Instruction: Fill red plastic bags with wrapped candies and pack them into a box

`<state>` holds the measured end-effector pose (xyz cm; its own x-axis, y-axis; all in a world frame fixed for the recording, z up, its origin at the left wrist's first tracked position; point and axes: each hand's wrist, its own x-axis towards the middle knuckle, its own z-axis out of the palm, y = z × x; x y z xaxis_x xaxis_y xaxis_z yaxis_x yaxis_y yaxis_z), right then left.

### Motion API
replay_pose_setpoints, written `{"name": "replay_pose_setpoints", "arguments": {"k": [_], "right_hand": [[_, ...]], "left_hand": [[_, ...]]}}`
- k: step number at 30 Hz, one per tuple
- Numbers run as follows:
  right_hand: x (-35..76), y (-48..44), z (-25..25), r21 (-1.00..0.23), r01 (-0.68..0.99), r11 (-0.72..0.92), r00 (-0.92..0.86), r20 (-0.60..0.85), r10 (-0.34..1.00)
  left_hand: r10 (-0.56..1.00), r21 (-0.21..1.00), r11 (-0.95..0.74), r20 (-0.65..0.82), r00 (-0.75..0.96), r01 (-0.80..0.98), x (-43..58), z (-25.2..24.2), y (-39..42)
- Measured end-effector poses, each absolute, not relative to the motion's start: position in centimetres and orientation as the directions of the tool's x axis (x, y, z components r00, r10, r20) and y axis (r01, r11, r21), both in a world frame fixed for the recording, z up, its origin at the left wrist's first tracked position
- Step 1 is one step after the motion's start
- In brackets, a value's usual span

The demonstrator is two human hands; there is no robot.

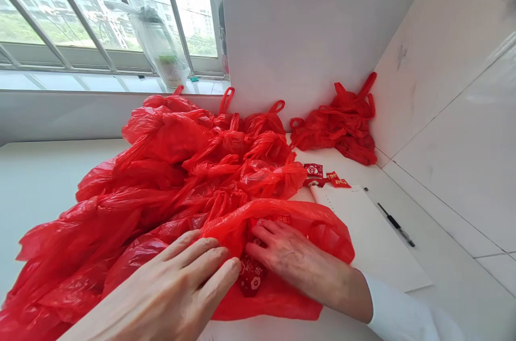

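Observation:
A big heap of red plastic bags point(177, 179) covers the white counter in front of me. The nearest red bag point(306, 222) lies flat at the front. My left hand point(177, 287) rests flat on it, fingers stretched out and together. My right hand point(290, 257) lies across the same bag, fingers bent and pressing into the plastic. Between the two hands a small red patterned packet point(250, 276) shows through or on the bag. Whether the right fingers grip anything is hidden.
A second smaller pile of red bags point(342, 126) sits in the back corner. Small red packets point(322, 174) lie by a white sheet point(371, 233), with a black pen point(397, 225) beside it. A clear bag point(161, 45) with a plant stands on the window sill. Tiled wall on the right.

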<state>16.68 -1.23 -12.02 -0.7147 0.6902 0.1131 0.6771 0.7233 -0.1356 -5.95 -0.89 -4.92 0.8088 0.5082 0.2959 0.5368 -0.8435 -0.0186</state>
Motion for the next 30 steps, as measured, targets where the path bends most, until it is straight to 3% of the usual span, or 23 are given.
{"name": "replay_pose_setpoints", "arguments": {"k": [6, 13, 18, 23, 27, 30], "right_hand": [[17.8, -0.8, -10.6, -0.143, 0.696, 0.703, -0.704, 0.058, 0.708], [20.5, -0.7, -9.3, -0.148, 0.771, 0.619, -0.619, 0.055, 0.784], [19.7, -0.4, -8.6, -0.088, 0.827, 0.555, -0.552, 0.056, 0.832], [18.6, -1.7, -10.3, -0.17, 0.76, 0.627, -0.635, 0.011, 0.773], [20.7, -3.1, -12.6, -0.23, 0.743, 0.629, -0.633, 0.065, 0.771], [22.0, -3.6, -12.3, -0.21, 0.759, 0.616, -0.594, 0.163, 0.788]], "left_hand": [[0.574, 0.004, -0.814, 0.163, 0.803, 0.581, -5.5, -3.2, -1.5], [0.538, -0.077, -0.829, 0.167, 0.827, 0.555, -5.9, -3.5, -1.4], [0.53, -0.093, -0.829, 0.182, 0.828, 0.551, -5.5, -3.4, -1.4], [0.598, -0.042, -0.795, 0.111, 0.793, 0.605, -4.8, -2.8, -1.6], [0.598, -0.035, -0.798, 0.08, 0.797, 0.602, -4.7, -2.5, -1.7], [0.577, -0.064, -0.81, 0.096, 0.811, 0.583, -4.9, -2.5, -1.7]]}}
